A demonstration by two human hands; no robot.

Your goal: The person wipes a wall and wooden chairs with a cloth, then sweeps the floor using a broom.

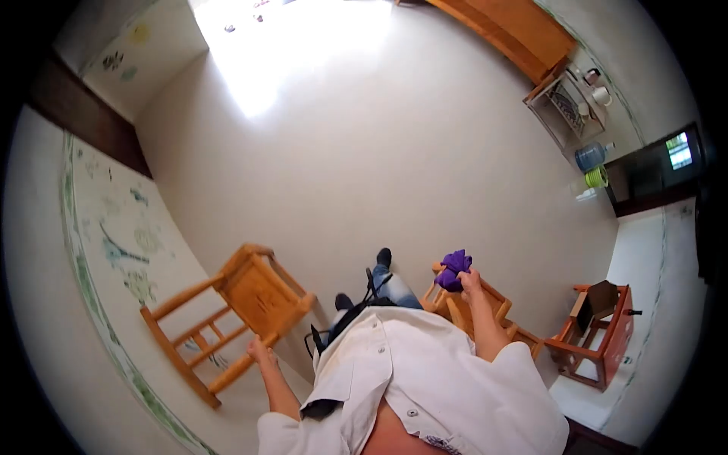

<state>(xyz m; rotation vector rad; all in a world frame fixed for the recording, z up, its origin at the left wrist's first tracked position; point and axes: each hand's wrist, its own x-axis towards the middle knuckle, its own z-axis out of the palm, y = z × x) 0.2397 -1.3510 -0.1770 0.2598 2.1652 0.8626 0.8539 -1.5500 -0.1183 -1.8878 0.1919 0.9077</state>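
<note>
At the lower left, my left hand is closed at the side rail of a wooden chair with a slatted back. The fingers are small in view, but they meet the rail. A bunched purple cloth is gripped in my right hand. That cloth is above a second wooden chair, which is partly hidden by my right arm and white shirt.
A reddish wooden stool-like frame stands by the right wall. Farther up are a water bottle, a green basket, a metal rack and a long wooden cabinet. My feet are on the pale floor.
</note>
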